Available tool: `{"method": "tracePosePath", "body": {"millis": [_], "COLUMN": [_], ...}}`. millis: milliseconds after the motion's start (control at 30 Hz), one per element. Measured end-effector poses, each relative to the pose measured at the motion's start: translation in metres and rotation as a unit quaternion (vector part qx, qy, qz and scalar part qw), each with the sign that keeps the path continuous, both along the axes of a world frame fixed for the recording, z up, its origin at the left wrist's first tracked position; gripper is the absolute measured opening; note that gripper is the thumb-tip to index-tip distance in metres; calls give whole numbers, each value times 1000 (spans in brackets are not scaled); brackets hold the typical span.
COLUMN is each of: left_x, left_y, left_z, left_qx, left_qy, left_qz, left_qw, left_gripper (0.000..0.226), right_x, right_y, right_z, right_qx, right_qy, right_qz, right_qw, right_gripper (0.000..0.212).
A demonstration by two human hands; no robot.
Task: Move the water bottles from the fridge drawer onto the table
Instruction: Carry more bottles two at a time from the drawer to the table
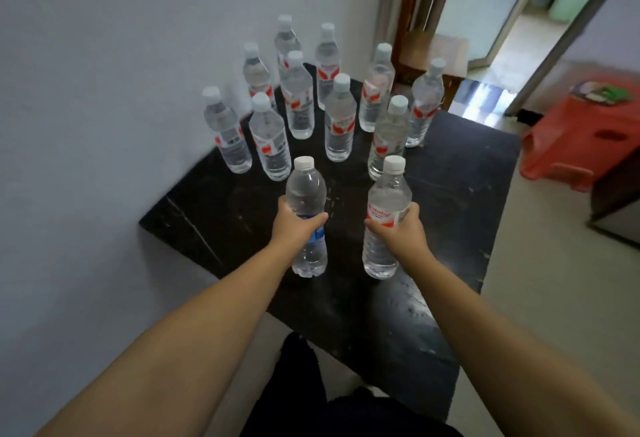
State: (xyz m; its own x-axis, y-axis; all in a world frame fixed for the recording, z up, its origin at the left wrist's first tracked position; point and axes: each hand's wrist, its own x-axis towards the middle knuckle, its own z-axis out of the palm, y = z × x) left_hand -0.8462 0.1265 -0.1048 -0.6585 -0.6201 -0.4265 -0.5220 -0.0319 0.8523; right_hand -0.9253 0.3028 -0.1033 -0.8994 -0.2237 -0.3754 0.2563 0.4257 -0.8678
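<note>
From the head camera, the left hand (294, 225) is wrapped round the middle of a clear plastic water bottle with a white cap and a blue label (307, 218), and the right hand (398, 232) is wrapped round a clear plastic water bottle with a white cap and a red-lettered label (385, 218). Both bottles stand upright over the black, glossy table top (450, 201). Whether their bases already touch it cannot be told.

Just beyond the hands stands a cluster of ten clear, white-capped bottles with red-and-white labels (339, 117), set close together. The nearest of them sit just past the held caps, so pushing either bottle forward while setting it down could knock one and topple its neighbours in a chain. Letting go before a base is flat could tip a held bottle. The wet-looking sheen on the table near the right forearm suggests the bottles may be slippery.

The fridge drawer is out of view, so how many bottles remain is unknown. The frame is motion-blurred, most label lettering is unreadable, and the fingers behind both bottles are hidden. To the right of the right hand, a red plastic stool (581, 145) is cut off at the edge.
</note>
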Motion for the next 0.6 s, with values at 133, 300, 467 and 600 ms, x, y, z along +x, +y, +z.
{"method": "tracePosePath", "body": {"millis": [133,300,467,600], "left_x": [-48,-89,-97,-89], "left_y": [-40,-63,-67,-72], "left_z": [8,8,-7,-23], "left_qx": [-15,-32,-50,-50], "left_qy": [30,64,88,118], "left_qz": [-45,-90,-125,-138], "left_qw": [998,993,987,982], "left_gripper": [75,68,72,72], "right_x": [-20,-41,-39,-30], "right_y": [-36,-70,-81,-79], "right_z": [2,-5,-23,-35], "right_qx": [-22,-28,-26,-11], "right_qy": [44,69,82,96], "right_qz": [-73,-98,-139,-177], "right_qw": [996,992,987,979], "right_gripper": [70,71,73,76]}}
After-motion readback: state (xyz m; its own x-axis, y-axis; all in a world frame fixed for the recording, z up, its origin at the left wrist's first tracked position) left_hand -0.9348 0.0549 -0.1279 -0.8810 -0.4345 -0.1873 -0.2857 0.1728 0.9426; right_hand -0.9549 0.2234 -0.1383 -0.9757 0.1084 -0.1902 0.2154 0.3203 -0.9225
